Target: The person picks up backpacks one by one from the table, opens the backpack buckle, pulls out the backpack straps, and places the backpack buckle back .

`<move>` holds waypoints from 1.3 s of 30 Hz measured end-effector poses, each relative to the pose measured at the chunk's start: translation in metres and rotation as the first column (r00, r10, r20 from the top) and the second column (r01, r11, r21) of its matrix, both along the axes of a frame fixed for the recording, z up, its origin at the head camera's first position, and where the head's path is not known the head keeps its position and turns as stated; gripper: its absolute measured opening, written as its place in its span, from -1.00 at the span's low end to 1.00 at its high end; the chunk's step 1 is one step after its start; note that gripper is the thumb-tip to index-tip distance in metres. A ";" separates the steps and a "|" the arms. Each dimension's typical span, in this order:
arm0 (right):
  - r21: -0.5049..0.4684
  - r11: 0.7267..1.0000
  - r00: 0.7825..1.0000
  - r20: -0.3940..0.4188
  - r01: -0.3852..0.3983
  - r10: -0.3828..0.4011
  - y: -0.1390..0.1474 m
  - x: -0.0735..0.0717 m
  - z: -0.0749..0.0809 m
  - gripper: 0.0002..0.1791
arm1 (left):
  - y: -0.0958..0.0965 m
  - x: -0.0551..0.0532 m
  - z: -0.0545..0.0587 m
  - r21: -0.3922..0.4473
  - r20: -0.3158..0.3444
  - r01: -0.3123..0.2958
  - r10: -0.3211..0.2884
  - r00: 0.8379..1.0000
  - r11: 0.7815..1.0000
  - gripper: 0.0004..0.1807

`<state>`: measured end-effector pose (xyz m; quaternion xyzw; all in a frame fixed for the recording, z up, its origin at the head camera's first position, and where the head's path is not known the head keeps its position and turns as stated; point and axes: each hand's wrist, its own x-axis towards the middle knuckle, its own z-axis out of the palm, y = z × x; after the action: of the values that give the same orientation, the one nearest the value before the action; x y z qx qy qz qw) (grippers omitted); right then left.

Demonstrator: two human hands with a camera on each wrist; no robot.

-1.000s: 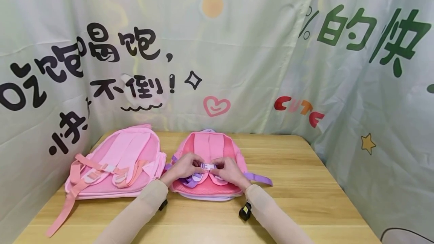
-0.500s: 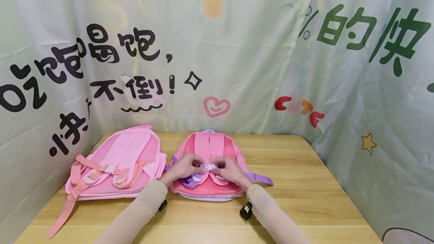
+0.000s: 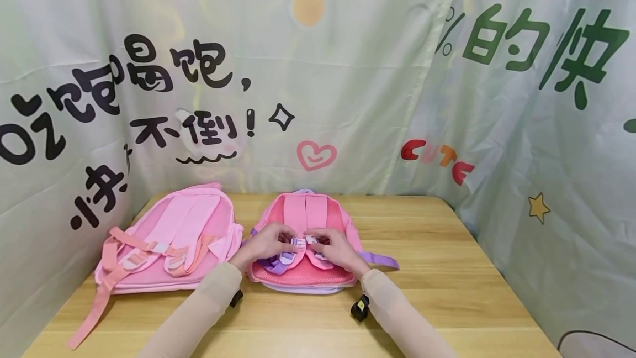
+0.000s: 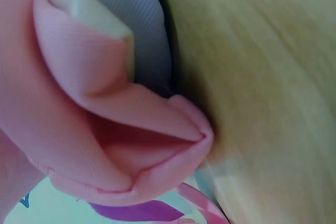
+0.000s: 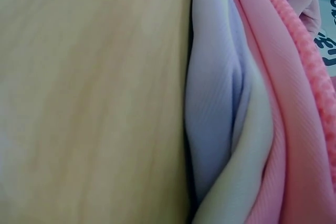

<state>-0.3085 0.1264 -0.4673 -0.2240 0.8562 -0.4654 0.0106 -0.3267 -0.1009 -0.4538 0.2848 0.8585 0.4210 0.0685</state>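
A pink backpack (image 3: 306,209) with purple strap ends lies back side up on the table, its two shoulder straps drawn together in the middle. My left hand (image 3: 270,243) pinches the white-and-lilac half of a chest strap buckle (image 3: 298,242). Opposite it, my right hand (image 3: 338,248) pinches the other buckle half (image 3: 311,240), tilted, with a small gap between the two pieces. The left wrist view mostly shows the bag's folded pink side pocket (image 4: 142,156). Along the right wrist view runs the bag's lilac and pink edge (image 5: 215,93), with part of a hand at the top right corner.
A second, lighter pink backpack (image 3: 186,214) lies to the left, its peach chest strap buckle (image 3: 161,248) fastened and one strap tail (image 3: 89,316) hanging toward the table's front. Printed curtains (image 3: 348,98) enclose the wooden table (image 3: 422,269) at the back and sides.
The buckle on the right backpack, joined in the earlier frames, has come apart into two halves. My right hand's fingers have lifted slightly with their half; the head view shifts slightly.
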 end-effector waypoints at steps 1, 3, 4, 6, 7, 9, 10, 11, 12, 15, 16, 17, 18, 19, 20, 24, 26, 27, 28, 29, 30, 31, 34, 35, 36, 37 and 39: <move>0.003 1.000 1.000 0.000 -0.002 0.002 0.000 0.000 0.000 -0.63 | -0.001 0.000 0.000 0.003 0.000 0.007 -0.007 1.000 1.000 -0.80; 0.015 1.000 1.000 -0.001 0.003 -0.003 -0.001 0.000 -0.001 -0.65 | -0.003 -0.001 0.000 0.013 0.001 0.022 -0.022 1.000 1.000 -0.80; 0.019 1.000 1.000 -0.001 0.005 -0.005 -0.001 0.000 -0.001 -0.65 | -0.004 -0.001 0.000 0.019 0.001 0.027 -0.027 1.000 0.999 -0.80; 0.028 1.000 1.000 -0.005 0.013 -0.013 -0.001 0.000 -0.002 -0.66 | -0.006 -0.001 0.000 0.028 0.001 0.027 -0.027 1.000 0.999 -0.79; 0.028 0.999 1.000 -0.001 0.019 -0.019 -0.002 0.001 -0.002 -0.66 | -0.006 -0.002 0.000 0.034 0.005 0.021 -0.021 1.000 0.999 -0.79; 0.017 1.000 1.000 -0.006 0.025 -0.025 -0.002 0.001 -0.001 -0.68 | -0.007 -0.003 0.000 0.042 0.011 0.011 -0.011 1.000 0.999 -0.78; 0.008 1.000 1.000 -0.005 0.029 -0.029 -0.002 0.001 -0.001 -0.69 | -0.007 -0.003 0.000 0.042 0.015 0.008 -0.008 1.000 0.999 -0.78; -0.003 0.999 0.999 -0.005 0.032 -0.032 -0.002 0.001 -0.001 -0.70 | -0.008 -0.004 0.000 0.046 0.020 0.005 -0.006 1.000 0.999 -0.79; -0.014 0.999 0.999 -0.003 0.037 -0.037 -0.002 0.001 -0.001 -0.72 | -0.008 -0.005 0.001 0.054 0.028 0.006 -0.007 1.000 0.999 -0.79; -0.030 0.999 0.999 -0.003 0.042 -0.042 -0.002 0.001 -0.001 -0.76 | -0.011 -0.006 0.002 0.071 0.034 0.018 -0.020 0.999 0.997 -0.80; -0.024 0.999 0.999 -0.005 0.045 -0.045 -0.001 0.001 -0.001 -0.77 | -0.012 -0.006 0.002 0.082 0.041 0.024 -0.027 0.999 0.996 -0.81; -0.012 0.999 0.999 -0.013 0.044 -0.044 -0.001 0.000 -0.001 -0.78 | -0.013 -0.006 0.003 0.092 0.046 0.027 -0.031 0.998 0.995 -0.81; 0.004 0.999 0.999 -0.029 0.040 -0.040 -0.001 0.001 -0.001 -0.79 | -0.013 -0.006 0.004 0.101 0.049 0.032 -0.037 0.998 0.994 -0.80; 0.023 0.999 0.998 -0.045 0.040 -0.039 -0.001 0.001 -0.001 -0.79 | -0.014 -0.005 0.005 0.107 0.055 0.035 -0.041 0.998 0.994 -0.81; 0.045 0.998 0.997 -0.064 0.039 -0.036 -0.001 0.001 -0.001 -0.79 | -0.014 -0.004 0.006 0.116 0.064 0.037 -0.045 0.997 0.993 -0.80; 0.110 0.993 0.993 -0.111 0.044 -0.032 -0.002 0.002 -0.001 -0.78 | -0.014 -0.002 0.008 0.122 0.071 0.020 -0.029 0.997 0.992 -0.79; 0.126 0.991 0.994 -0.107 0.041 -0.028 -0.002 0.002 -0.001 -0.75 | -0.014 -0.001 0.008 0.128 0.070 0.007 -0.016 0.997 0.992 -0.79; 0.135 0.990 0.995 -0.101 0.039 -0.025 -0.002 0.002 -0.001 -0.74 | -0.013 -0.001 0.008 0.131 0.071 0.000 -0.009 0.997 0.991 -0.79; 0.141 0.989 0.995 -0.099 0.036 -0.022 -0.002 0.003 -0.002 -0.72 | -0.013 -0.001 0.008 0.134 0.070 -0.005 -0.004 0.998 0.991 -0.78; 0.148 0.988 0.995 -0.100 0.031 -0.016 -0.003 0.003 -0.002 -0.69 | -0.012 -0.001 0.007 0.135 0.073 -0.017 0.007 0.997 0.991 -0.78; 0.156 0.987 0.994 -0.109 0.026 -0.009 -0.003 0.003 -0.002 -0.67 | -0.012 -0.001 0.007 0.137 0.070 -0.023 0.014 0.997 0.990 -0.78; 0.159 0.987 0.994 -0.111 0.021 -0.004 -0.003 0.002 -0.003 -0.64 | -0.011 -0.001 0.006 0.137 0.067 -0.029 0.020 0.998 0.990 -0.77; 0.123 0.992 0.994 -0.105 0.000 0.013 -0.004 0.001 -0.004 -0.63 | -0.009 -0.001 0.004 0.127 0.048 -0.055 0.050 0.998 0.990 -0.76; 0.096 0.995 0.996 -0.093 -0.007 0.016 -0.003 0.001 -0.005 -0.66 | -0.009 -0.001 0.004 0.125 0.044 -0.063 0.058 0.997 0.990 -0.76; 0.066 0.998 0.997 -0.076 -0.011 0.016 -0.003 0.000 -0.005 -0.69 | -0.008 -0.001 0.003 0.126 0.036 -0.065 0.061 0.997 0.990 -0.76; 0.032 0.999 0.998 -0.055 -0.012 0.014 -0.003 0.000 -0.005 -0.73 | -0.007 -0.001 0.003 0.125 0.031 -0.068 0.065 0.997 0.990 -0.75; -0.027 1.000 1.000 -0.018 -0.004 0.004 -0.004 0.000 -0.005 -0.81 | -0.005 -0.001 0.003 0.127 0.018 -0.063 0.061 0.998 0.990 -0.75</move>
<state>-0.3087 0.1229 -0.4726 -0.2301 0.8495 -0.4748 0.0006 -0.3272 -0.1063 -0.4510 0.2588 0.8378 0.4788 0.0434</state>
